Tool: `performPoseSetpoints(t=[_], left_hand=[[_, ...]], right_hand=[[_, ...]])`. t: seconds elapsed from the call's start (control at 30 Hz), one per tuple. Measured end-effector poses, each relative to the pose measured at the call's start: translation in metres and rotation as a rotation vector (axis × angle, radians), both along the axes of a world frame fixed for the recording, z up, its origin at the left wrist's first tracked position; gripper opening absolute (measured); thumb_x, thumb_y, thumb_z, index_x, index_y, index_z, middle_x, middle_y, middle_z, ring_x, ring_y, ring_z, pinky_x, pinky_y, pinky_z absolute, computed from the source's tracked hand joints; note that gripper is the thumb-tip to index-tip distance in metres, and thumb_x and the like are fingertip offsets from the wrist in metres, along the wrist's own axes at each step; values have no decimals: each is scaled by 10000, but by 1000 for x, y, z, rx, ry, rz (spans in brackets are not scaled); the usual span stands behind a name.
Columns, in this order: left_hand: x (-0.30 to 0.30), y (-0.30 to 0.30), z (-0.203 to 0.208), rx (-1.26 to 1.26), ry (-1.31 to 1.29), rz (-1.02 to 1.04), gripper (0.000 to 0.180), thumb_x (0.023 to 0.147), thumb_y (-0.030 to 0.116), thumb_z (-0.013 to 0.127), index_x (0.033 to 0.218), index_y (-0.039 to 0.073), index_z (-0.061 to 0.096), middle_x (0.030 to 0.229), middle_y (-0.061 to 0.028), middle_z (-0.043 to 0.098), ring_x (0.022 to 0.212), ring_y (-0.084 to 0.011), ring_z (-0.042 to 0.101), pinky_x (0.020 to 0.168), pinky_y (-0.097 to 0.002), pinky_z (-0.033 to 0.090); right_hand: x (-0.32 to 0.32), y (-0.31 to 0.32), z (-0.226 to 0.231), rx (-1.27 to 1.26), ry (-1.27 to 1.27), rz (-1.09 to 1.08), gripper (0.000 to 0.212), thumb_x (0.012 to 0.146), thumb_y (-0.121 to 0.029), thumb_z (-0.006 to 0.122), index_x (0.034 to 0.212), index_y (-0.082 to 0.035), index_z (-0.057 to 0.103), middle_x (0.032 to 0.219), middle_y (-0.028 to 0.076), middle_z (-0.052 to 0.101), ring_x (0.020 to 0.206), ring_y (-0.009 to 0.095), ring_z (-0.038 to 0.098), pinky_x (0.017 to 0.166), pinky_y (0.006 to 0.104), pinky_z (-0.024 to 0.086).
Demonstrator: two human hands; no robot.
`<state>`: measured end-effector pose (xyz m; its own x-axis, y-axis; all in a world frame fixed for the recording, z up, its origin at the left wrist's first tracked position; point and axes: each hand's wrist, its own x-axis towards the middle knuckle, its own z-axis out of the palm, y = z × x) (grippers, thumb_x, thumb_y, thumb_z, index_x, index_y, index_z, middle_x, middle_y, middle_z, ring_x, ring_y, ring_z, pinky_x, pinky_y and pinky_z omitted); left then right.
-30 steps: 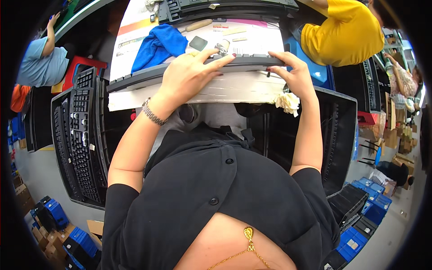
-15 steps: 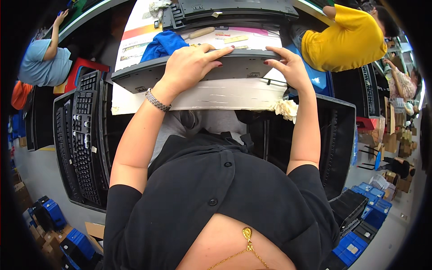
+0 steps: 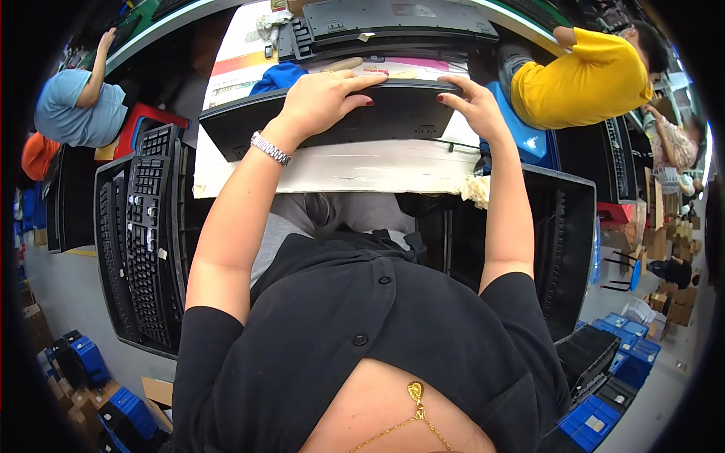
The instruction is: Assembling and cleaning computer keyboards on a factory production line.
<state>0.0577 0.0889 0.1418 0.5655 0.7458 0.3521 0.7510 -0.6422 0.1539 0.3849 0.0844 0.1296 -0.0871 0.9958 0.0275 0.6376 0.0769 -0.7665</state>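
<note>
I have both hands on the keyboard (image 3: 359, 124), which is tipped onto a long edge at the upper centre of the frame, dark underside toward me. Its long axis runs left to right, the left end dipping slightly. It lies directly under the fingers: the left hand (image 3: 321, 102) grips past the middle, index stretched along the top edge and thumb against the underside; the right hand (image 3: 482, 106) pinches near the right end, thumb in front, fingers over the edge. Each is only part-curled, just wide enough to straddle that edge. Neither is nearer, as both touch, but the far left end has no hand on it. The key side faces away, so I can't tell how the hidden fingertips press.

Below is a worn white tabletop (image 3: 332, 180); a blue cloth (image 3: 278, 78) lies just behind the keyboard. More keyboards (image 3: 400, 19) are stacked at the top of the frame. A black crate (image 3: 143, 347) of keyboards stands at left, another black crate (image 3: 580, 234) at right. Farther off, a person in yellow (image 3: 581, 83) sits upper right, a person in light blue (image 3: 79, 106) upper left.
</note>
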Motion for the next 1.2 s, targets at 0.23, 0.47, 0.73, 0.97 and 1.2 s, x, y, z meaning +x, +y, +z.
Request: performPoseSetpoints(t=[0.23,0.47,0.73,0.97,1.2], left_hand=[[1,0,-4,15,-13,-10,469,991,342,692,1458,348,650,997,43,707,680,-127,611,583,-265,463],[-3,-38,-15,187,22,-3,454,978,308,698,1427,372,670,1054,39,704,694,-124,602,616,-269,483],[7,-111,-36,355,-90,-39,492,918,217,689,1381,384,697,1174,22,700,814,-112,645,755,-253,530],[5,-115,-41,336,-76,-33,497,914,201,668,1374,387,700,1200,19,696,893,-112,677,834,-254,541],[6,-118,-44,358,-142,-39,510,904,194,663,1380,375,693,1165,5,695,850,-124,670,805,-266,536]], right_hand=[[3,-1,-2,-13,13,7,403,961,-232,801,1341,-118,731,1143,111,726,918,184,605,817,284,508],[-8,-49,20,7,44,18,388,939,-187,804,1302,-64,742,1154,104,732,944,180,618,851,282,517],[20,-54,47,-177,-4,174,342,928,-162,784,1236,-13,765,1133,130,765,906,171,681,802,280,544],[-51,33,22,24,-398,454,309,940,-168,743,1182,24,768,1045,126,793,847,251,727,778,346,578],[-147,89,-11,-53,-539,603,325,897,-207,764,1122,26,772,1008,159,789,812,277,724,786,388,587]])
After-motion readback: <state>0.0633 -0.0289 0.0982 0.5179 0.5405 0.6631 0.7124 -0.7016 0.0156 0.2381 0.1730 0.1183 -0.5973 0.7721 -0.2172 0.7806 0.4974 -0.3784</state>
